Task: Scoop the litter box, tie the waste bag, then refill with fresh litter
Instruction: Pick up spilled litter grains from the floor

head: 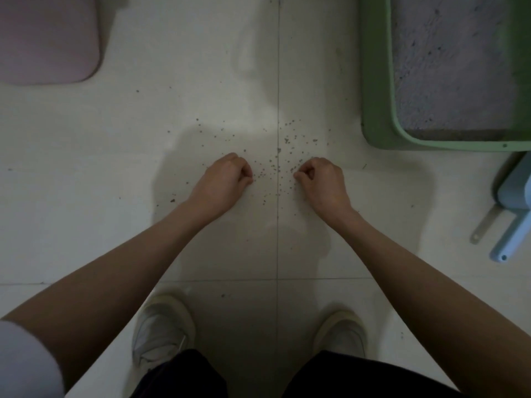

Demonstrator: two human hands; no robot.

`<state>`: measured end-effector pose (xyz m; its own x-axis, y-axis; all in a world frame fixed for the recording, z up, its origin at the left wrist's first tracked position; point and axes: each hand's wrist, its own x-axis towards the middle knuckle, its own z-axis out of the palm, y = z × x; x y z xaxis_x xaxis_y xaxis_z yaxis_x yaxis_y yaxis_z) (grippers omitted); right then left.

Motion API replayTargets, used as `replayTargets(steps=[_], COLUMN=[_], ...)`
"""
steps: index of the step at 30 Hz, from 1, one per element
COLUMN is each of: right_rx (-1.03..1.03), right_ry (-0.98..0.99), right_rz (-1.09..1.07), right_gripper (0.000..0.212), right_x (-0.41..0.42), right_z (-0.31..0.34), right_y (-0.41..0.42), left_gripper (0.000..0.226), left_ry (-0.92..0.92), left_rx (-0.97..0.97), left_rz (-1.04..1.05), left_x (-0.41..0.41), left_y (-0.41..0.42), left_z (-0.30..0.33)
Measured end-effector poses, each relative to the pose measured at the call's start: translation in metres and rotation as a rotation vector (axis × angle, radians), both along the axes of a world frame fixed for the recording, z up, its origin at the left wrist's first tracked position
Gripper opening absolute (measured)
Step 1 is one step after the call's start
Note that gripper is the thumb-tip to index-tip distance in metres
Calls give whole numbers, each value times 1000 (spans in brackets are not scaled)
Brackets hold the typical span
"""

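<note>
A green litter box (376, 81) stands at the upper right, filled with pale grey litter (448, 67). Loose litter grains (275, 162) lie scattered on the white tile floor between my hands. My left hand (227, 179) rests low over the floor left of the grains, with its fingers curled in and its thumb against them. My right hand (321, 179) mirrors it on the right, fingertips pressed together at the edge of the grains. I see nothing held in either hand. A blue litter scoop (511, 225) lies on the floor at the right edge.
A pink mat (46, 38) lies at the upper left. My two white shoes (163, 328) stand on the tiles below the hands, one on each side of a tile seam. A grey metal handle (482, 228) pokes out beside the scoop.
</note>
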<state>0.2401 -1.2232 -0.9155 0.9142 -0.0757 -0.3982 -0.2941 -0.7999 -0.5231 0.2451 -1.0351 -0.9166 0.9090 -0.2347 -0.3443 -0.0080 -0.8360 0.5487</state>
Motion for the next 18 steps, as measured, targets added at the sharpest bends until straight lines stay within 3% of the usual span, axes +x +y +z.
replayTargets(steps=[4,6,8,10,11,13,16,18], right_rx=[-51,15,330,929,1196,1421,1236,827], right_ry=[43,41,82,231,309,392,315,195], right_rz=[80,56,-201,-576,-713,-799,-709,-548], right_gripper=[20,18,15,21,23,26,21,13], right_x=[2,3,4,5,5,9,20,28], right_z=[3,8,17,27,30,32,29,21], right_y=[-1,-4,-9,-15,-19,-27,-28,-25], left_gripper=[13,11,9,17,22,29,31,30], left_ry=[11,48,204,495,616,740,753,712], left_rx=[0,-35,-289,-790,-994,-1184,-1189,-1094], left_rz=[-26,62,361,672,740,765,814,872], left_x=[-1,1,4,9,10,10,10,13], left_y=[-1,-4,-6,-1,3,9,9,10], left_z=[-2,2,13,27,32,38,40,36])
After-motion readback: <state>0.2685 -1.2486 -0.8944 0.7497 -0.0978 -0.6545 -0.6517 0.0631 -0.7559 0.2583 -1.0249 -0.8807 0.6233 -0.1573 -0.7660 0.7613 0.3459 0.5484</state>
